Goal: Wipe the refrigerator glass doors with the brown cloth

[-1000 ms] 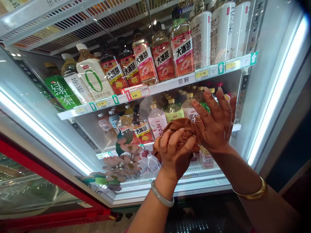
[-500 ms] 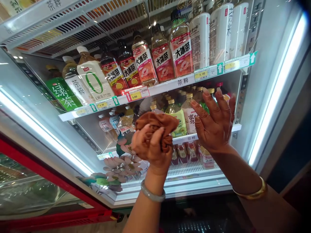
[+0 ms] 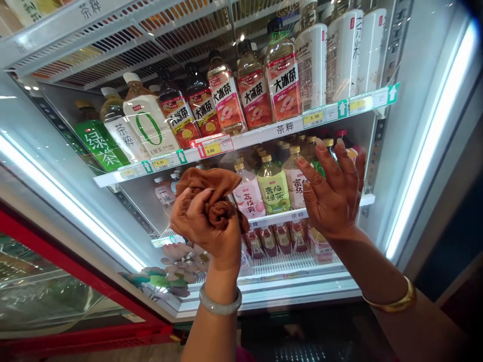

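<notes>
A crumpled brown cloth (image 3: 211, 183) is bunched in my left hand (image 3: 204, 226), whose fingers curl round it. This hand is raised in front of a lit drinks cooler, and a pale bangle circles its wrist. My right hand (image 3: 334, 196) has its fingers stretched out and spread, palm towards the cooler; it appears to rest on the clear glass, though the contact itself is hard to see. It wears a gold bangle. Behind it stands a bottle with a pale label (image 3: 296, 178), and beside that a green tea bottle (image 3: 273, 186).
Rows of bottled drinks (image 3: 226, 98) fill the upper shelf, behind a price strip (image 3: 260, 136). Smaller bottles (image 3: 281, 239) stand lower down. Flower decals (image 3: 175, 266) show at the lower left, near a red frame (image 3: 90, 271). Light strips run along both sides.
My left hand has moved to the left with the cloth, uncovering more of the bottles on the middle shelf. My right hand has stayed in place.
</notes>
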`<action>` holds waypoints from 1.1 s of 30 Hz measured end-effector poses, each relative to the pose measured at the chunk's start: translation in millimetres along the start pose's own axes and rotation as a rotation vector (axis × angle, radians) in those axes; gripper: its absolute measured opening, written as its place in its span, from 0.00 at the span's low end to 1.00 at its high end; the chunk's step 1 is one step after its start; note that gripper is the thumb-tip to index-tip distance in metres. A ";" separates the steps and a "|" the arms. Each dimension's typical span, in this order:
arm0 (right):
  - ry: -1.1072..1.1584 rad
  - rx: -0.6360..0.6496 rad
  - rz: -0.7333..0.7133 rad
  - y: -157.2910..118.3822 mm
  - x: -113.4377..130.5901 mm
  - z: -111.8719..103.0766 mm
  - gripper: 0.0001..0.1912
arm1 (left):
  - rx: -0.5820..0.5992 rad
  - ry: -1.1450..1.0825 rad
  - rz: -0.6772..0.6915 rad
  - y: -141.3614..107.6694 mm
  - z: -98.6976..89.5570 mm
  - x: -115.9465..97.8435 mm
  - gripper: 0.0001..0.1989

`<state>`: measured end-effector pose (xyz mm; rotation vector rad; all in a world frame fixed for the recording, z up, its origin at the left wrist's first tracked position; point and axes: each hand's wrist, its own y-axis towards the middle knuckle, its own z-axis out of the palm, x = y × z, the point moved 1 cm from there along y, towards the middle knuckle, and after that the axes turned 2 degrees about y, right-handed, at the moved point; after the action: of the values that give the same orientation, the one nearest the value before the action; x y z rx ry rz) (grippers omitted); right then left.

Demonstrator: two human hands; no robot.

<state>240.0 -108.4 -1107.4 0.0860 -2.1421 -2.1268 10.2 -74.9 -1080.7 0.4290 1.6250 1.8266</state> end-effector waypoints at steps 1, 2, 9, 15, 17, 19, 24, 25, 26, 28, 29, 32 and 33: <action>-0.001 -0.007 -0.002 -0.1 0.0 0.3 0.33 | 0.003 0.011 0.056 -6.0 1.7 -0.9 0.19; -0.002 -0.010 -0.003 -0.3 0.1 0.6 0.33 | 0.009 0.014 0.112 -14.1 3.7 -3.5 0.18; -0.018 0.006 0.004 -1.3 0.6 0.3 0.32 | 0.203 -0.147 0.374 -58.5 11.2 -37.2 0.10; 0.008 0.007 -0.002 -1.3 0.2 -0.1 0.32 | 0.049 -0.078 0.129 -5.0 -0.2 -9.4 0.19; -0.006 0.025 0.010 -1.2 -0.5 -0.1 0.31 | -0.034 -0.042 -0.019 10.2 -4.1 3.6 0.21; -0.012 0.040 0.024 -1.2 -0.9 -0.2 0.30 | -0.054 -0.015 -0.052 12.7 -4.6 8.3 0.21; 0.016 0.010 0.013 -0.8 0.8 -0.8 0.31 | 0.052 -0.044 0.196 -31.4 7.1 -19.4 0.17; 0.025 0.005 0.011 -0.8 1.2 -0.8 0.31 | 0.093 -0.077 0.249 -42.3 9.9 -27.8 0.16; 0.032 0.003 0.012 -0.8 1.3 -0.7 0.31 | 0.148 -0.110 0.304 -51.2 12.3 -35.4 0.14; 0.031 0.011 0.021 -1.1 1.0 -0.3 0.32 | 0.246 -0.159 0.392 -58.9 15.0 -45.3 0.12; 0.026 0.018 0.024 -1.3 0.7 -0.2 0.32 | 0.267 -0.171 0.410 -56.8 15.1 -46.5 0.12; 0.008 0.039 0.023 -1.6 -0.5 -0.3 0.33 | 0.180 -0.139 0.312 -31.7 11.1 -35.3 0.15; 0.008 0.041 0.020 -1.5 -0.7 -0.5 0.33 | 0.136 -0.112 0.247 -21.2 9.2 -28.9 0.16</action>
<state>240.7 -108.8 -1109.0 0.0762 -2.1732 -2.0684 42.5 -86.3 -1094.6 0.8097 1.6850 1.8362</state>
